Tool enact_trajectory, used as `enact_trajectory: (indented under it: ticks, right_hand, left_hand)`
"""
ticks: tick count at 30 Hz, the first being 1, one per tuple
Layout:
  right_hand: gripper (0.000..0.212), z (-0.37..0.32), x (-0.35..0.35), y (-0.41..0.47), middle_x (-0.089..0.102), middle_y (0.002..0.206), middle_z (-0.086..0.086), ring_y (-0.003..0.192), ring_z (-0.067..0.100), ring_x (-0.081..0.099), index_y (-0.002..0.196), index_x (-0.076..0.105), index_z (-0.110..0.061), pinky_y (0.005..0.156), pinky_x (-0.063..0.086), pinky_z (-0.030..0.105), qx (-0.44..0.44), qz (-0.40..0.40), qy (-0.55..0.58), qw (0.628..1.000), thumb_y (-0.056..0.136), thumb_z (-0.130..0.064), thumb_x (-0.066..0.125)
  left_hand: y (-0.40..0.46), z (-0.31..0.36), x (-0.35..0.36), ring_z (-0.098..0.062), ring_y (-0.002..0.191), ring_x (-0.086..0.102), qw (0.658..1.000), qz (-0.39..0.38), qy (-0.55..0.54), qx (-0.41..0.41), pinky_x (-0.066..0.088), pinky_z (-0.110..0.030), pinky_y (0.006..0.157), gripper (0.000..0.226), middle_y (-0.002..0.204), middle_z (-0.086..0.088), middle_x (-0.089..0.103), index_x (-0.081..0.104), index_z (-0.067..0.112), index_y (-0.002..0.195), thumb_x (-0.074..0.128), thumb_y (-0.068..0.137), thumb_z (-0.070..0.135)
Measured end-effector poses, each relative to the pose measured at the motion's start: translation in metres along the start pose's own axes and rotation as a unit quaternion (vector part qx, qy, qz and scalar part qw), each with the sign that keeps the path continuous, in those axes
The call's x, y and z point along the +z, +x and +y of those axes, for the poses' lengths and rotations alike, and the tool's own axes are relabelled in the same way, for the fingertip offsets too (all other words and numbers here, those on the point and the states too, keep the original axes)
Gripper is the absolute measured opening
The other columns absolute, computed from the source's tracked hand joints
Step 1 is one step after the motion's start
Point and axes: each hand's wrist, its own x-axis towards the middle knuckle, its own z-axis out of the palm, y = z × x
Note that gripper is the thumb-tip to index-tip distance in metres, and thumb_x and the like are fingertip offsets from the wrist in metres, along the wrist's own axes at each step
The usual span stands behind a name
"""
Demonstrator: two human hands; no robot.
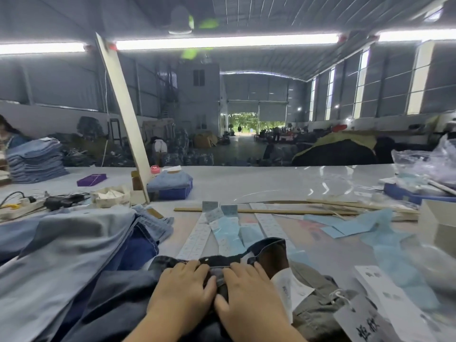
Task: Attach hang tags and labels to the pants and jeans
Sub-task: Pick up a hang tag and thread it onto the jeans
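Both our left hand (183, 290) and right hand (249, 292) grasp the dark jeans (217, 261) at the waistband, fingers curled over it. Label strips (197, 236) lie just beyond on the table (271, 180)

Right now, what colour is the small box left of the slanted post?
Purple box, seen best in the head view.

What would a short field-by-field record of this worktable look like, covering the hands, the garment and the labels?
left hand: fingers curled on the waistband of the dark jeans
right hand: grips the same waistband beside it
label strips: lie flat on the table, beyond the hands
hang tags: white, stringed, lower right
light blue pants: piled at left
blue tray: holds folded denim
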Motion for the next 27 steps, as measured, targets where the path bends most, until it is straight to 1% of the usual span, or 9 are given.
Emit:
enact_trajectory:
  ticks: [4,6,8,10,15,18,23,27]
  right_hand:
    - [0.058,0.006,-0.002,-0.006,0.034,0.150,-0.006,0.140,0.013,0.023,0.144,0.037,-0.027,0.119,0.000,0.034,-0.018,-0.001,0.012,1.000,0.092,-0.052,0.037]
    - [0.060,0.008,-0.003,-0.009,0.029,0.154,-0.007,0.142,0.010,0.019,0.147,0.033,-0.027,0.118,-0.002,0.032,-0.026,-0.007,0.014,1.000,0.093,-0.054,0.036]
    - [0.063,0.010,-0.003,-0.012,0.024,0.158,-0.007,0.145,0.010,0.015,0.149,0.029,-0.028,0.119,-0.004,0.032,-0.025,-0.011,0.015,1.000,0.093,-0.056,0.035]
    - [0.065,0.010,-0.002,-0.013,0.023,0.159,-0.007,0.145,0.010,0.014,0.151,0.027,-0.029,0.119,-0.004,0.032,-0.023,-0.007,0.014,1.000,0.093,-0.056,0.035]
    - [0.066,0.010,0.001,-0.012,0.023,0.159,-0.006,0.146,0.011,0.014,0.151,0.027,-0.029,0.119,-0.005,0.033,-0.020,0.001,0.012,1.000,0.092,-0.057,0.034]
    - [0.066,0.012,0.001,-0.010,0.024,0.158,-0.007,0.145,0.011,0.015,0.151,0.027,-0.028,0.119,-0.006,0.032,-0.021,0.000,0.016,1.000,0.091,-0.057,0.030]
    - [0.059,0.013,-0.001,-0.006,0.038,0.146,-0.008,0.139,0.013,0.025,0.144,0.037,-0.028,0.119,0.002,0.033,-0.033,-0.005,0.038,0.999,0.092,-0.056,0.029]
    - [0.054,0.013,-0.001,-0.003,0.042,0.139,-0.009,0.133,0.014,0.030,0.138,0.041,-0.027,0.119,0.010,0.035,-0.039,-0.002,0.044,0.998,0.092,-0.054,0.030]
  left_hand:
    - [-0.004,-0.002,-0.001,-0.010,0.120,0.048,0.999,0.005,-0.031,-0.007,0.036,-0.033,0.096,0.040,0.134,0.016,0.050,0.051,0.036,0.125,0.030,0.096,0.054]
    - [-0.007,-0.002,0.000,-0.009,0.125,0.046,0.999,0.012,-0.035,-0.012,0.035,-0.032,0.100,0.045,0.140,0.018,0.047,0.049,0.038,0.131,0.029,0.095,0.055]
    - [-0.010,-0.001,-0.002,-0.008,0.127,0.045,0.999,0.017,-0.041,-0.013,0.034,-0.031,0.102,0.049,0.141,0.018,0.046,0.048,0.039,0.133,0.025,0.093,0.056]
    - [-0.009,-0.001,-0.002,-0.007,0.127,0.044,0.999,0.021,-0.044,-0.013,0.034,-0.031,0.103,0.046,0.142,0.019,0.045,0.047,0.040,0.134,0.028,0.095,0.054]
    - [-0.009,-0.001,-0.002,-0.007,0.127,0.043,0.998,0.018,-0.058,-0.011,0.034,-0.031,0.103,0.043,0.142,0.021,0.045,0.046,0.040,0.135,0.031,0.097,0.053]
    - [-0.007,-0.002,-0.002,-0.009,0.122,0.046,0.997,0.016,-0.069,-0.008,0.035,-0.033,0.100,0.043,0.139,0.019,0.047,0.046,0.039,0.136,0.031,0.098,0.052]
    - [-0.002,-0.006,-0.001,-0.011,0.122,0.047,0.996,0.009,-0.090,-0.015,0.036,-0.034,0.101,0.044,0.138,0.017,0.050,0.049,0.037,0.136,0.033,0.098,0.050]
    - [-0.001,-0.005,-0.001,-0.012,0.123,0.047,0.995,0.011,-0.098,-0.025,0.036,-0.035,0.102,0.043,0.138,0.015,0.051,0.052,0.035,0.134,0.036,0.097,0.049]
